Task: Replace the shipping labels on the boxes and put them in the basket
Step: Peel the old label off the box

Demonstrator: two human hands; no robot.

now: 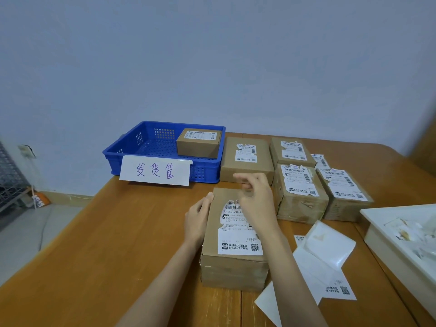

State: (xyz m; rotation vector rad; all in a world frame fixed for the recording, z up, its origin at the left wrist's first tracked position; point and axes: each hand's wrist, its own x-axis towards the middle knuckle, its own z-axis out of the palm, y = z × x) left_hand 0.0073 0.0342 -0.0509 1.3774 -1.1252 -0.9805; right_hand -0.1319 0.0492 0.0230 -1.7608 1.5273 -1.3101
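Near: loose label sheets (323, 258) lie on the table (94, 244), right of the right forearm, just beside the near box. One sheet is curled up; another shows a QR print.

Working box (233, 239) sits straight ahead, long axis running away from the person. Old label (238, 232) is on its top face, far edge ragged and partly torn.

Left hand (198, 220) rests against the box's left edge, thumb on the top far-left corner, fingers relaxed down the side. Reads as a brace, not a grip.

Right hand (256, 201) hovers over the label's far-right part. Fingers loosely curled and motion-blurred, so I can't tell whether they pinch a label flap or hold nothing.

Key relation: the torn label edge lies directly under and just nearer than the right fingertips. The right hand is nearer to it. My guess is the peel runs along the long axis, far to near, with the left hand holding the box down.

Beyond the fingers: four more boxes (299, 192) with torn labels, ahead and right. White tray (377, 220) of paper scraps, far right.

Ahead-left of the fingers: blue basket (146, 159) with a handwritten sign, one relabelled box (199, 142) inside at its right end.
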